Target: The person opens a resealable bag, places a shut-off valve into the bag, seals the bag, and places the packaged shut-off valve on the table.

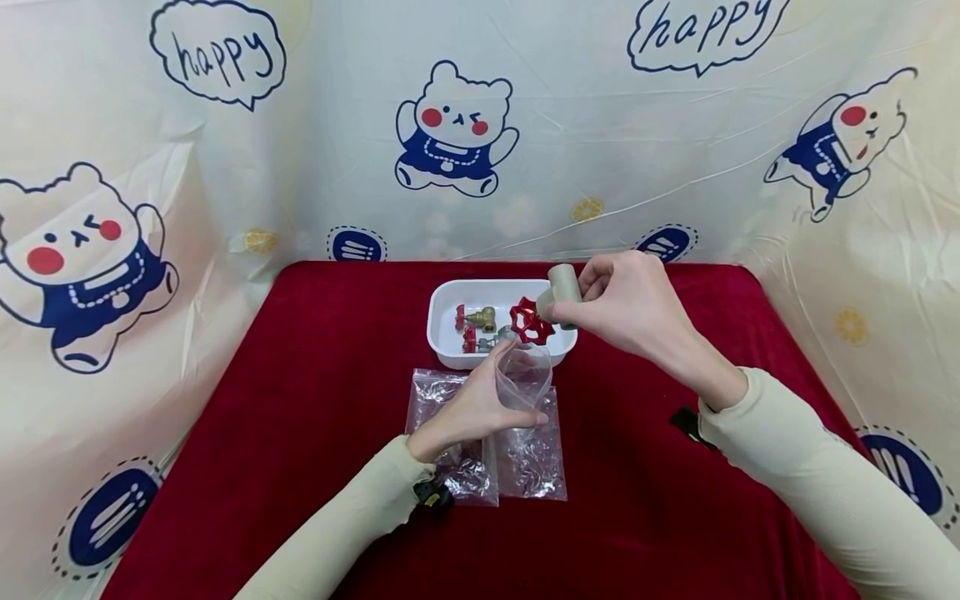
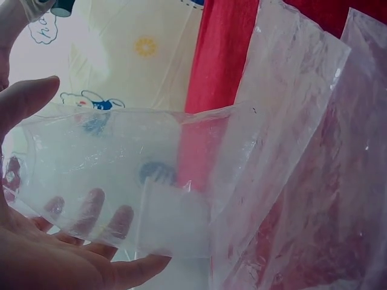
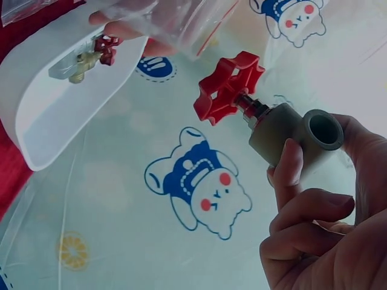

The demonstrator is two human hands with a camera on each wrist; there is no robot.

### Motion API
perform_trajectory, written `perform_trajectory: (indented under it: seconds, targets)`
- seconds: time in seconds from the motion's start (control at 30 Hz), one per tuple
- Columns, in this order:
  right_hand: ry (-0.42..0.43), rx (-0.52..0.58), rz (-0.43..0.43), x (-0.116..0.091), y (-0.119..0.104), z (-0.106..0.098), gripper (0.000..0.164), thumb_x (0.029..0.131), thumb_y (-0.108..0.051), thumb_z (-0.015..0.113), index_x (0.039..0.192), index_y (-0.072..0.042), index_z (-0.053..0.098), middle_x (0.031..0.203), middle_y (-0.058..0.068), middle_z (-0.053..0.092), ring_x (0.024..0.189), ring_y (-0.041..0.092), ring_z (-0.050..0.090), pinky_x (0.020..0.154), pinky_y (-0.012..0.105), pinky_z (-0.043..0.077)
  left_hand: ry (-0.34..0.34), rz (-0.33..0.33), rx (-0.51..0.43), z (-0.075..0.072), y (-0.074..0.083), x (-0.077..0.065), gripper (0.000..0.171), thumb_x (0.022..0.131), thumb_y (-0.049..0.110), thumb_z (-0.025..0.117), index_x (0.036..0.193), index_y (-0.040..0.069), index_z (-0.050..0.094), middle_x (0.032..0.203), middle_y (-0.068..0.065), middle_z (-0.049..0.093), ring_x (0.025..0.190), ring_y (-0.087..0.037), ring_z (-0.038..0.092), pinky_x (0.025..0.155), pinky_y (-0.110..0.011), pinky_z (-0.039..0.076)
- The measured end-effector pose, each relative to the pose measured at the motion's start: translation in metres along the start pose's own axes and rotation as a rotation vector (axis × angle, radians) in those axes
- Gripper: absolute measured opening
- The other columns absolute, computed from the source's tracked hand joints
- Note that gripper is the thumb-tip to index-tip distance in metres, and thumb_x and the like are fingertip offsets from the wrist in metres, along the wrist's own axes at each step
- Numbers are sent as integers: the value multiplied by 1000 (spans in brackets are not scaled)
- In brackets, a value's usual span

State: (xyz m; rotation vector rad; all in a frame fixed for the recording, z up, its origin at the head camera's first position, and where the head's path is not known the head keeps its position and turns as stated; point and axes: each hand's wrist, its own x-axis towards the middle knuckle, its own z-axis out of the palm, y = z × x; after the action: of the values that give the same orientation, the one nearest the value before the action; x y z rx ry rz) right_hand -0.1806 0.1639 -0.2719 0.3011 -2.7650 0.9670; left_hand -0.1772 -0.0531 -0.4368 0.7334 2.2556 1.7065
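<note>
My right hand [image 1: 637,304] pinches a grey stop valve [image 3: 275,136] by its pipe-like body. The valve's red handwheel [image 3: 228,87] points toward my left hand and stands over the white tray in the head view. In front of the tray, my left hand [image 1: 480,404] holds a clear plastic bag [image 1: 523,375] between spread thumb and fingers, its mouth widened. Through the film several fingertips [image 2: 91,208] show in the left wrist view. The valve is above the bag and apart from it.
A white tray [image 1: 442,357] holds a brass valve [image 1: 480,317] and a silver-coloured valve [image 1: 491,340], both with red handles. Flat clear zip bags [image 1: 536,467] lie on the red cloth [image 1: 315,400] below my left hand. A printed curtain [image 1: 570,117] surrounds the table.
</note>
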Motion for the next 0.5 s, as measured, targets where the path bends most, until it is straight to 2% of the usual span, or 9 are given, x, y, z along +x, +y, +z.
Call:
perform_trajectory:
  seconds: [0.17, 0.37, 0.5]
  targets:
    - [-52, -21, 1, -6, -7, -3, 41, 74, -47, 91, 78, -11, 72, 66, -1, 68, 67, 20, 62, 59, 39, 51, 11, -32, 10, 1, 1, 1, 121, 71, 23, 98, 164, 4, 23, 147, -8, 55, 131, -21, 56, 115, -43, 41]
    - [-86, -47, -19, -11, -12, -1, 34, 75, -41, 88, 78, -12, 73, 65, -4, 67, 65, 18, 62, 58, 38, 50, -4, 48, -33, 3, 0, 4, 105, 70, 16, 96, 156, 24, 38, 140, 2, 60, 124, -16, 61, 108, -42, 47]
    - [-102, -63, -42, -13, -13, 3, 31, 74, -40, 87, 77, -13, 72, 64, -4, 65, 65, 18, 60, 57, 38, 50, -9, 70, -44, 4, -1, 5, 100, 70, 13, 95, 153, 24, 40, 135, 2, 63, 120, -16, 63, 106, -41, 49]
